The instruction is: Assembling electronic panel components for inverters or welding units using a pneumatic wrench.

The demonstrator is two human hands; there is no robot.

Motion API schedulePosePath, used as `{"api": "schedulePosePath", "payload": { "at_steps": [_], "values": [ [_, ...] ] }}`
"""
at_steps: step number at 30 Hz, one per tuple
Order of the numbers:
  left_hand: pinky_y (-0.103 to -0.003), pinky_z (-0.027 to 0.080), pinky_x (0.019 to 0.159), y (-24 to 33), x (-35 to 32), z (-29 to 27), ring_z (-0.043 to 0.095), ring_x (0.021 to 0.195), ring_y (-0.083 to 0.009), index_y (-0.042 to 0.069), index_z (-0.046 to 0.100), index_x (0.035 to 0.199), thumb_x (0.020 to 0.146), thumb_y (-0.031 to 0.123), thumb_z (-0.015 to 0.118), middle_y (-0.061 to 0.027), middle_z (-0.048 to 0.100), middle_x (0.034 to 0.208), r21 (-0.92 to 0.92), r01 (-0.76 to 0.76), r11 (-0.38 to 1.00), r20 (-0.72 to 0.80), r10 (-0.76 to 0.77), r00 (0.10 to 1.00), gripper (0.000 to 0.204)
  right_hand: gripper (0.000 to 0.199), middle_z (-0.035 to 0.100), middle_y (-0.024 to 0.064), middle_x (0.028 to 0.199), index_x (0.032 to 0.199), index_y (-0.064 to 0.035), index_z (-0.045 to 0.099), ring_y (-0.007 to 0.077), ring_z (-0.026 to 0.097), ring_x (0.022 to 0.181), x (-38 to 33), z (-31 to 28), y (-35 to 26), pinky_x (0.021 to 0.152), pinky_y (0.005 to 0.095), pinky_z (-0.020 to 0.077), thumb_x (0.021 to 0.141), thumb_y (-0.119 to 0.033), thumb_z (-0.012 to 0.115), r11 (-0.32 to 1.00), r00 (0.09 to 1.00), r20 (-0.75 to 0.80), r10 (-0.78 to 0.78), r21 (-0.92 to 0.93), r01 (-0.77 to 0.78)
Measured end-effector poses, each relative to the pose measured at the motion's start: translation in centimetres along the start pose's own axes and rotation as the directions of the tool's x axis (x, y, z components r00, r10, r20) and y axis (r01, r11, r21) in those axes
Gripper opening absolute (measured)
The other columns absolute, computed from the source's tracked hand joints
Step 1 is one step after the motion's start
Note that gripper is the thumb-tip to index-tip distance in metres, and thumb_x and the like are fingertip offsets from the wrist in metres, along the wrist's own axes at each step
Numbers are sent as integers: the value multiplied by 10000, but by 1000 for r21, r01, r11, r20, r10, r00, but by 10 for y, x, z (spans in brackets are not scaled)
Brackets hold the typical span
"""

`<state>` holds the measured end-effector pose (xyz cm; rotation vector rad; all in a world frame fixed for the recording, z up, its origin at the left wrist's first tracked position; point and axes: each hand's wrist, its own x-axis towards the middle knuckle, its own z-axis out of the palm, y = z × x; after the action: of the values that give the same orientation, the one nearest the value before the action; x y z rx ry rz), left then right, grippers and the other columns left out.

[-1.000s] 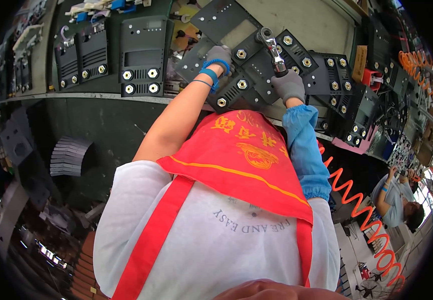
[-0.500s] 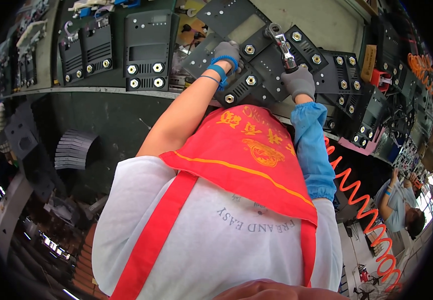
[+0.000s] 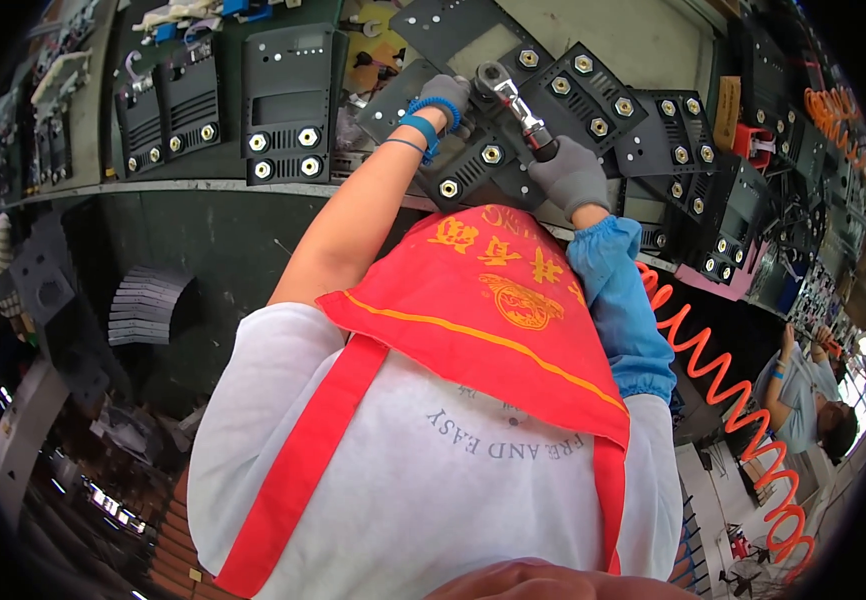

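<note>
Within the curled right fingers [image 3: 556,170], a ratchet wrench [image 3: 517,107] by its handle; left fingers [image 3: 451,90], hold unclear

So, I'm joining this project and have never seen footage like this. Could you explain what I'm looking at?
There's no robot here, only a person's gloved hands. The view comes from a fisheye camera worn on the head and looking down, so straight edges bend near the rim. The right hand grips a ratchet wrench by its handle. The left hand is at the overlapping black perforated panels, which carry hex nuts. They lie on a workbench.
</note>
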<state>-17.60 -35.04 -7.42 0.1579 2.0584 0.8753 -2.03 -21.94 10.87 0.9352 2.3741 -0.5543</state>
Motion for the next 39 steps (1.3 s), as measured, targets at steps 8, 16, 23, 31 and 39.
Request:
{"api": "schedulePosePath", "payload": {
  "at_steps": [8, 16, 23, 31, 39],
  "values": [
    [-418, 536, 773, 20, -23, -8, 664, 796, -348, -79, 637, 865, 956, 307, 330, -233, 666, 839, -182, 119, 976, 46, -112, 993, 502, 330, 669, 166, 972, 1023, -140, 638, 342, 635, 934, -6, 21, -1, 806, 414, 498, 764, -342, 607, 993, 991, 55, 122, 0, -122],
    [-401, 569, 512, 55, -63, -25, 658, 538, -327, -117, 594, 743, 975, 326, 322, -236, 649, 687, -454, 276, 847, 164, -225, 961, 569, 333, 666, 165, 977, 1025, -134, 630, 348, 629, 940, 0, 37, 5, 808, 421, 499, 766, -344, 608, 989, 989, 37, 143, 38, -144],
    [-412, 564, 490, 51, -58, -14, 651, 514, -324, -106, 596, 727, 962, 300, 354, -220, 650, 678, -500, 255, 827, 88, -245, 966, 528, 368, 668, 163, 977, 1041, -127, 626, 341, 630, 941, 2, 43, 8, 807, 419, 502, 749, -351, 626, 987, 988, 8, 154, 45, -154],
    [-411, 539, 413, 51, -57, -11, 633, 505, -360, -129, 545, 818, 955, 311, 341, -234, 622, 663, -508, 244, 826, 51, -253, 966, 504, 381, 670, 160, 972, 1052, -125, 625, 336, 636, 930, 2, 37, 4, 796, 415, 508, 747, -354, 638, 987, 987, 2, 158, 10, -158],
    [-399, 560, 527, 31, -30, 1, 660, 573, -343, -103, 581, 929, 943, 288, 390, -239, 656, 814, -192, 142, 971, -129, -168, 977, 435, 386, 666, 165, 948, 1003, -102, 631, 357, 625, 919, 6, 38, 8, 790, 437, 498, 738, -381, 665, 985, 985, 0, 170, 0, -170]
  ]
}}
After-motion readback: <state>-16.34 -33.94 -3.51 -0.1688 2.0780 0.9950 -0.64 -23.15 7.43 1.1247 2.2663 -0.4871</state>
